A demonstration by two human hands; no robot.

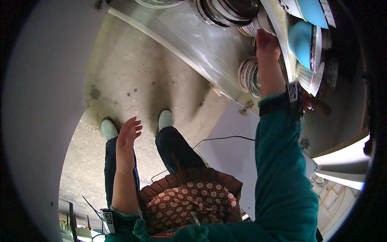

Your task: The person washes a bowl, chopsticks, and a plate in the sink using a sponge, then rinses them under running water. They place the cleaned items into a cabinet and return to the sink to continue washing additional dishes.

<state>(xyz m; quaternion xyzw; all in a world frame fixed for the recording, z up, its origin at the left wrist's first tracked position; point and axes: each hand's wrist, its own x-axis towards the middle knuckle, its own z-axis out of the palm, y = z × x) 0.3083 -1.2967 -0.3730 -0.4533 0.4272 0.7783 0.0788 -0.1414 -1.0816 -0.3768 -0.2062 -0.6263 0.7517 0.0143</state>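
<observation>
My right hand [267,42] reaches forward into a cabinet, below the edge of a shelf. It is at a stack of pale dishes [250,28], and its fingers are hidden or too dark to make out, so any hold on a dish cannot be told. Nearer to me, beside my right forearm, stands another stack of round dishes [250,76]. Dark-rimmed stacked bowls or plates [226,13] are to the left of that hand. My left hand [130,131] hangs over the floor, fingers apart, with nothing in it.
The shelf edge [282,44] runs along the right of my right arm, bearing blue bowls [301,44] and white ribbed dishes [310,78]. A clear sheet [189,40] covers the cabinet bottom. A pale panel [40,101] stands left. A dark cable [225,138] crosses near my legs.
</observation>
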